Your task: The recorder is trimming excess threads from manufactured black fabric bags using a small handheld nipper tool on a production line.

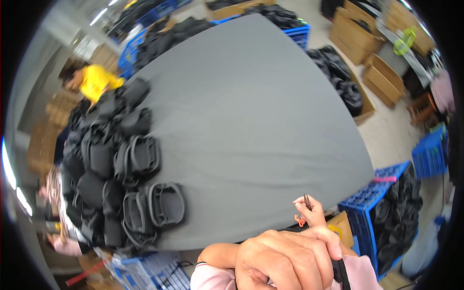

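Observation:
My left hand (285, 258) is large and close at the lower middle, its fingers curled in. It lies across the front of my right forearm, and whatever its fingers hold is hidden. A black strip (341, 274) shows just beside its fingers, over the pink sleeve. Beyond it, my right hand (313, 212) is closed around small thread snips (307, 202), the dark pointed blades sticking up past the fingers. An orange loop (300, 221) hangs below that hand. Both hands are at the near edge of a table covered in grey cloth (251, 111).
Black padded pouches (166, 205) are piled along the table's left side. A blue crate (367, 193) of black pieces stands at the right corner. Cardboard boxes (355, 36) and more crates stand behind. A person in yellow (95, 82) is at the far left.

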`<state>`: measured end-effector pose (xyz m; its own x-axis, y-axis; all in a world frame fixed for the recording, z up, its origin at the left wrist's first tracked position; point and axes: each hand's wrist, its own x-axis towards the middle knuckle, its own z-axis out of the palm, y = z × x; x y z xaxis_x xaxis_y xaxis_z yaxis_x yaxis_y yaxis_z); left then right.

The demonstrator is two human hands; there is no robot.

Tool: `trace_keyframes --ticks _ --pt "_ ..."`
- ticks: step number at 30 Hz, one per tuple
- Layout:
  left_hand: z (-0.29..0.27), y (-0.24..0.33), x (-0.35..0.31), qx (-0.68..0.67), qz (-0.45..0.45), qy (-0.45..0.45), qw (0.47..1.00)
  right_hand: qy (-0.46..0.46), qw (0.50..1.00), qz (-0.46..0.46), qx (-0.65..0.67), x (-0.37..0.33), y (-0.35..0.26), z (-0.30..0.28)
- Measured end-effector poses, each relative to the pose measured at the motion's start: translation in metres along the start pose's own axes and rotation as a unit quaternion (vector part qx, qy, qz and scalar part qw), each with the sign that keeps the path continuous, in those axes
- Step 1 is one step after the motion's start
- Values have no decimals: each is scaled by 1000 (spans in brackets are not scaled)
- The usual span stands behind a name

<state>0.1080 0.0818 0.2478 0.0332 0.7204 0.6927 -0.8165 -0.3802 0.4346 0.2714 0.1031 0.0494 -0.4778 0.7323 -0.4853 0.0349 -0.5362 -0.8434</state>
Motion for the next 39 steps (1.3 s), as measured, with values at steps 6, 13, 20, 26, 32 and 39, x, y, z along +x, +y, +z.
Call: trace_keyframes --ticks 6,13,20,26,32,39 --pt "5 -89 42 -114 -71 -10 991 115 992 -20 40 -11 1 -73" --pt "0 -189 95 -113 -152 -39 981 100 978 -38 -180 35 -17 -161" --pt "-4 -265 144 -118 -168 19 979 -81 946 -28 -313 93 -38 -204" --pt "-8 -271 175 -38 -186 64 980 -172 910 -62 -372 117 -32 -209" --pt "-36 -264 138 -14 -193 73 978 -240 860 -141 -427 131 -31 -186" --pt "-32 -190 103 166 44 90 981 -207 783 -303 -502 134 -7 -160"
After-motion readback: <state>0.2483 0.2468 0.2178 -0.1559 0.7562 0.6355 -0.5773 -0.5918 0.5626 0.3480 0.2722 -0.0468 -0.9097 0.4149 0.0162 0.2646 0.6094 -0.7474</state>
